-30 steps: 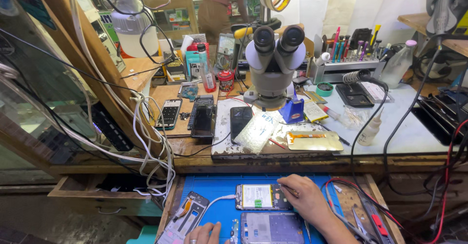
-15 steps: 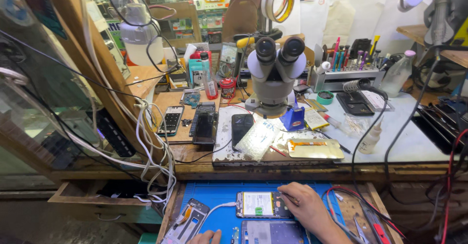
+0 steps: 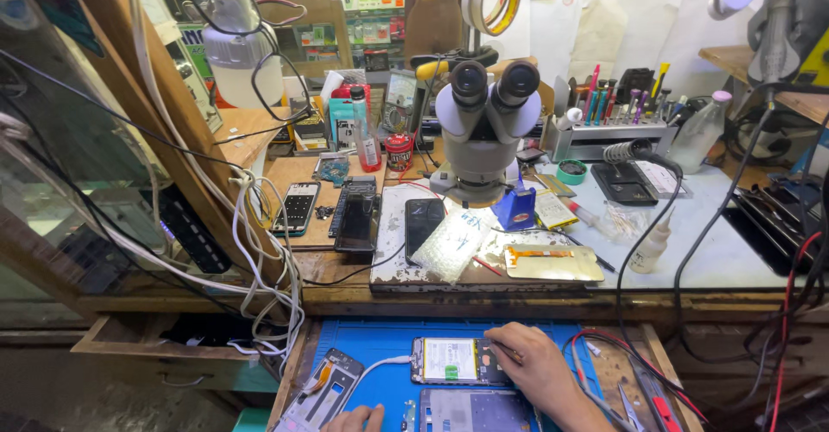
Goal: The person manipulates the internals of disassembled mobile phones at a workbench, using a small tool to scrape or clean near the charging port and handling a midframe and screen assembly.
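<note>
Your right hand [image 3: 540, 371] rests curled on the opened phone [image 3: 453, 360], grip closed on its right end. Left hand [image 3: 354, 418] barely visible, grip unclear. Since earlier: hands hardly moved, your view dipped slightly.

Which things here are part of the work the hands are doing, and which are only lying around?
In hand:
right hand resting on the opened phone
left hand at the bottom edge
white cable plugged into the phone
blue mat

Lying about:
microscope
black phone under it
white bottle
pen rack
gold panel
</note>
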